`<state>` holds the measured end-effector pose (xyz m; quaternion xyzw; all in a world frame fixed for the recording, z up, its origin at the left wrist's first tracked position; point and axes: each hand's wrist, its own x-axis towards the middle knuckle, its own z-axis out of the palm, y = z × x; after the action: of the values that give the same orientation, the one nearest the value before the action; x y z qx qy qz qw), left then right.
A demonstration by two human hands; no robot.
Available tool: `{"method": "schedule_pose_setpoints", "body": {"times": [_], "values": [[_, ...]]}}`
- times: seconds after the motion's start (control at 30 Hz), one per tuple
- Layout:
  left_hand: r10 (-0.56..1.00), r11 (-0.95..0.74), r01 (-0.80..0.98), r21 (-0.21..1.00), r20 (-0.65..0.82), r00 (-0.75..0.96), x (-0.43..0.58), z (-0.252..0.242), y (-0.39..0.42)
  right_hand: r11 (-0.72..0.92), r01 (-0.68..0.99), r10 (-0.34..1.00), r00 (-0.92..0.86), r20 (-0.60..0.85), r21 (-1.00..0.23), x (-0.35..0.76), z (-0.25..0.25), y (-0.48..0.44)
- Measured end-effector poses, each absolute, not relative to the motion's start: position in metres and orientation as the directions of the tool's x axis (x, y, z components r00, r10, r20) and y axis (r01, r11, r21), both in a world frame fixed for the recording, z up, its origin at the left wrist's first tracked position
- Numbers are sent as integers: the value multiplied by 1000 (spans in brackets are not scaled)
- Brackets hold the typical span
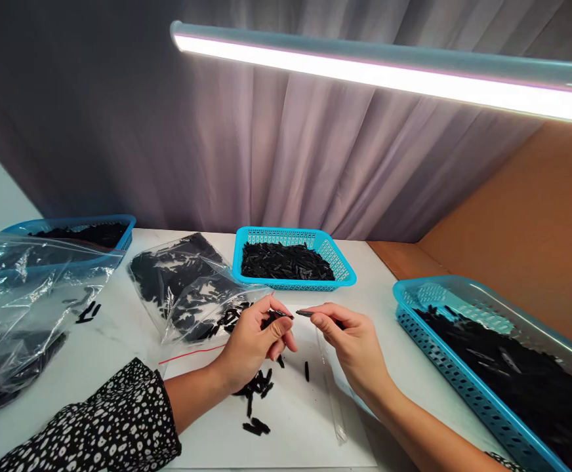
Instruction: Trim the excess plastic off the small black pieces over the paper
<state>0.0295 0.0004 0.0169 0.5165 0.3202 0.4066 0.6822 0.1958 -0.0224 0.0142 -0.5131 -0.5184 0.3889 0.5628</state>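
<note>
In the middle of the head view, my left hand (249, 344) pinches a small dark elongated piece (283, 314) between thumb and forefinger. Facing it, my right hand (352, 341) is closed on a similar slim black piece (304, 313) that points toward the left hand. A narrow gap separates the two pieces. Loose black pieces (252, 426) lie on the white surface (296, 432) beneath my hands, partly hidden by the left one. Beside my left hand, a clear zip bag (182, 288) with a red strip lies with black pieces in it and near its mouth.
Behind my hands stands a blue basket (347, 278) of black pieces. Another large blue basket (438, 357) is at the right, and a third (129, 229) at the far left. A clear bag (25, 295) covers the left side. A lit tube lamp (389, 75) hangs overhead.
</note>
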Motion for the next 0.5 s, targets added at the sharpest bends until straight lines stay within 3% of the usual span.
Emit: {"method": "schedule_pose_setpoints", "body": {"times": [0.5], "values": [[873, 169, -204, 964, -50, 485, 29, 23, -1, 175, 45, 975, 133, 180, -983, 195, 15, -24]]}}
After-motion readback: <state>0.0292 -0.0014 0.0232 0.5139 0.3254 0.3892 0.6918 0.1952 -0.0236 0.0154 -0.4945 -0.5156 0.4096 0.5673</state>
